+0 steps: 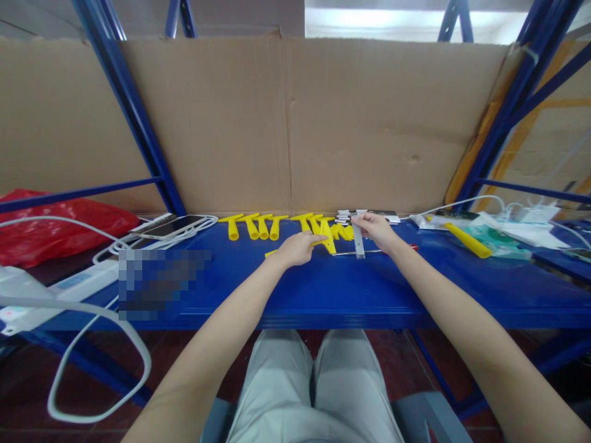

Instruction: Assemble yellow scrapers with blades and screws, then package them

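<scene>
My left hand is closed around a yellow T-shaped plastic scraper handle, its wide flat head turned to the right. Between the fingertips of my right hand a flat grey strip hangs nearly upright, a small gap away from the yellow head. Behind the strip, a screwdriver with a red handle lies on the blue tabletop, partly covered by my right wrist. Small yellow pieces lie just beyond, between my hands.
Several yellow T-shaped handles stand in a row along the cardboard wall. Black-and-white packets lie at the back. Left are a phone, a white power strip and a red bag; right, another yellow handle on plastic wrapping.
</scene>
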Motion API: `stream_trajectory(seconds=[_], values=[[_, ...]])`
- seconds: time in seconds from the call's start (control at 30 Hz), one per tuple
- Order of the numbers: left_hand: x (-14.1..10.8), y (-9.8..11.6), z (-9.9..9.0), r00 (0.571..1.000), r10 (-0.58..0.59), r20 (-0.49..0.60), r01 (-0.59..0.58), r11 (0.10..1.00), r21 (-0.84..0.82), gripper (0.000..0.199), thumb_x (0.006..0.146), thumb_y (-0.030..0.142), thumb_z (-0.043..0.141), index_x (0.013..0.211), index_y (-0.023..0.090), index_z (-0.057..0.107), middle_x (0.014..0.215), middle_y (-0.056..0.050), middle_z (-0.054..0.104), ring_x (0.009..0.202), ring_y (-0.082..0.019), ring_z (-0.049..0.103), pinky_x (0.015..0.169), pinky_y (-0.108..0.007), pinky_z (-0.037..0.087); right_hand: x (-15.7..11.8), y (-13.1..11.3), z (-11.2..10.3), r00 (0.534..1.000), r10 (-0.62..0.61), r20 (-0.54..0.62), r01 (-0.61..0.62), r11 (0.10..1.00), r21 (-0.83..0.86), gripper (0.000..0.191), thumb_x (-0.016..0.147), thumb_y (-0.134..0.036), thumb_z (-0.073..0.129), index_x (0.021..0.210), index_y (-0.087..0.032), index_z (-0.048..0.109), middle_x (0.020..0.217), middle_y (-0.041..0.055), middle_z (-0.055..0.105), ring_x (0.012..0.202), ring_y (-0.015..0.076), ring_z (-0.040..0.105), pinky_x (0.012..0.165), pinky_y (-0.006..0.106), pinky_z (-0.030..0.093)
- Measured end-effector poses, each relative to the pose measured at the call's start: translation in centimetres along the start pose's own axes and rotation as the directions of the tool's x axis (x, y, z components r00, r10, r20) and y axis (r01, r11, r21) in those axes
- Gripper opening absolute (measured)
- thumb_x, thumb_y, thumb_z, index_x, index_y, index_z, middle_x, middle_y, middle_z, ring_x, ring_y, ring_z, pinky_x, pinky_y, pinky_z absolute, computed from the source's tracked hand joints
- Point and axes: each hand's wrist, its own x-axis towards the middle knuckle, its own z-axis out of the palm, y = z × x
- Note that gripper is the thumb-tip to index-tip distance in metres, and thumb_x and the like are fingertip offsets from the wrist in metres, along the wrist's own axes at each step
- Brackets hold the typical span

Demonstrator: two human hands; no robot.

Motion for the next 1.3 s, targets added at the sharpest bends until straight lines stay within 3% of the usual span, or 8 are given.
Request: stream_trajectory(seconds=[0.23, 0.47, 0.8, 1.03, 1.3], values=[[0.1, 0.1, 0.1, 0.999, 0.031, -0.017, -0.031, 0.999, -0.035, 0.047, 0.084, 0.011, 0.043, 0.127, 0.023, 0.056, 0.11, -0.008, 0.064, 0.1, -0.019, 0.059, 0.087, -0.032, 0.047, -0.5, -0.1, 0.5, 0.983, 0.042, 0.181, -0.045, 0.999, 0.013, 0.029, 0.061, -0.04, 0.076, 0.067, -0.018, 0.057, 0.058, -0.0027, 0.06, 0.051, 0.0091, 0.054, 0.053, 0.024, 0.048], [0.2, 0.2, 0.5, 0.997, 0.074, -0.029, -0.076, 0.995, -0.063, 0.046, 0.084, 0.011, 0.043, 0.126, 0.024, 0.056, 0.11, -0.007, 0.065, 0.099, -0.019, 0.06, 0.088, -0.032, 0.047, -0.8, 0.1, 0.5, 0.967, 0.055, 0.248, -0.069, 0.996, 0.049, 0.026, 0.066, -0.038, 0.074, 0.068, -0.018, 0.058, 0.06, -0.0016, 0.061, 0.053, 0.0097, 0.056, 0.05, 0.023, 0.05], [0.3, 0.5, 0.6, 0.996, 0.089, -0.03, -0.092, 0.99, -0.105, 0.046, 0.083, 0.01, 0.044, 0.125, 0.023, 0.058, 0.114, -0.009, 0.064, 0.102, -0.02, 0.06, 0.09, -0.033, 0.046, -1.3, -0.9, 1.0, 0.971, 0.116, 0.21, -0.128, 0.991, 0.048, 0.019, 0.066, -0.029, 0.073, 0.068, -0.017, 0.06, 0.061, 0.0005, 0.062, 0.052, 0.0104, 0.056, 0.044, 0.024, 0.052], [0.3, 0.4, 0.9, 0.994, 0.101, -0.032, -0.104, 0.987, -0.119, 0.046, 0.083, 0.01, 0.044, 0.125, 0.023, 0.058, 0.114, -0.009, 0.064, 0.104, -0.019, 0.059, 0.091, -0.032, 0.045, -1.6, -1.3, 1.2, 0.986, 0.046, 0.163, -0.04, 0.998, -0.039, 0.025, 0.062, -0.035, 0.074, 0.06, -0.016, 0.058, 0.051, -0.0023, 0.054, 0.045, 0.0083, 0.051, 0.035, 0.019, 0.044], [0.4, 0.6, 1.0, 0.992, 0.125, -0.01, -0.126, 0.985, -0.116, 0.047, 0.085, 0.012, 0.043, 0.127, 0.026, 0.055, 0.11, -0.007, 0.064, 0.097, -0.018, 0.059, 0.087, -0.032, 0.046, -1.5, -1.1, 1.0, 0.978, 0.051, 0.204, -0.047, 0.999, -0.023, 0.028, 0.066, -0.039, 0.071, 0.062, -0.018, 0.053, 0.051, -0.0025, 0.053, 0.043, 0.0085, 0.05, 0.038, 0.021, 0.046]])
